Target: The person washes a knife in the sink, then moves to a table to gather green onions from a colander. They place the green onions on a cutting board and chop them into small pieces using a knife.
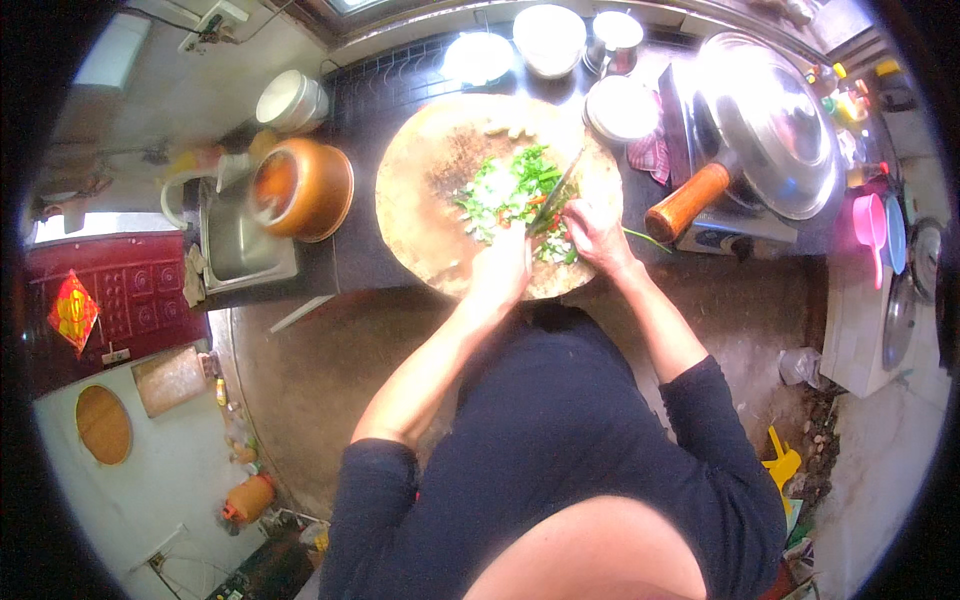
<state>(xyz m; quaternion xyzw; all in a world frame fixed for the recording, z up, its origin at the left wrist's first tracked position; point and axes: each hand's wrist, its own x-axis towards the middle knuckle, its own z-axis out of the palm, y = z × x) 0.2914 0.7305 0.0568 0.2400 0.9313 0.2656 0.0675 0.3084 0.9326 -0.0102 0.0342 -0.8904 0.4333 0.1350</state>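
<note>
A round wooden chopping board (420,180) lies on the dark counter before me. My left hand (501,262) is closed at the lower end of a kitchen knife (556,191), whose blade slants up and to the right. Just right of the blade, my right hand (596,236) has curled fingers on a bunch of greens; a long green stalk (646,240) sticks out past its wrist. Chopped greens (502,187) with red bits are heaped left of the blade, and a smaller pile (556,249) lies between the hands. Pale pieces (511,129) rest near the board's far edge.
Left of the board stand an orange-brown pot (300,189) and a metal sink (251,244). Bowls (550,41) and a lidded container (621,109) are behind it. To the right, a wooden-handled pan (690,202) with a large metal lid (780,127) sits on the stove.
</note>
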